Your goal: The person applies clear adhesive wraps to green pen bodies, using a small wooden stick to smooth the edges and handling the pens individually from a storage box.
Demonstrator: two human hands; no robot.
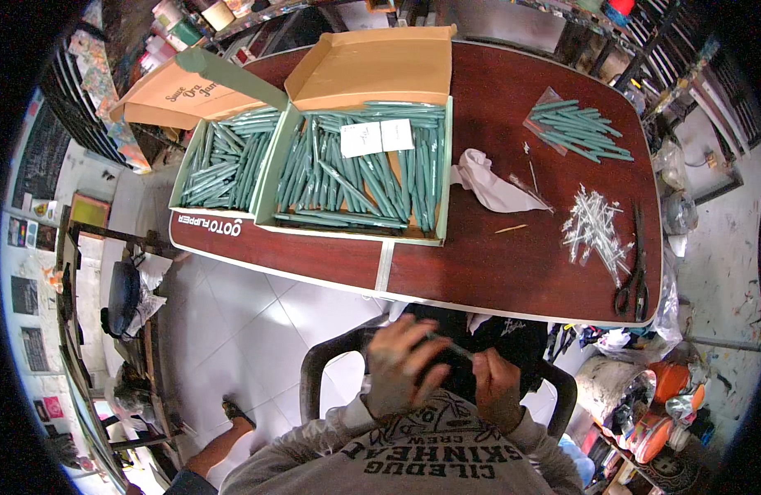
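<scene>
Close to my chest, my right hand (497, 388) is closed around one end of a thin greyish stick (460, 350). The stick slants up and left toward my left hand (403, 365). Those left fingers are spread and slightly blurred, right beside the stick's far end; whether they touch it is hard to make out. On the table ahead, two cardboard boxes are full of slim green sticks (347, 194). Several more green sticks (580, 130) lie on a clear plastic bag at the far right. A heap of short whitish pieces (596, 231) lies nearer on the right.
Black scissors (634, 285) rest at the right edge of the dark red table (496, 272). A crumpled white cloth (488, 180) and a small wooden stick (511, 228) lie mid-table. White cards (377, 138) sit on the larger box's contents. A black chair armrest (313, 384) is beside me.
</scene>
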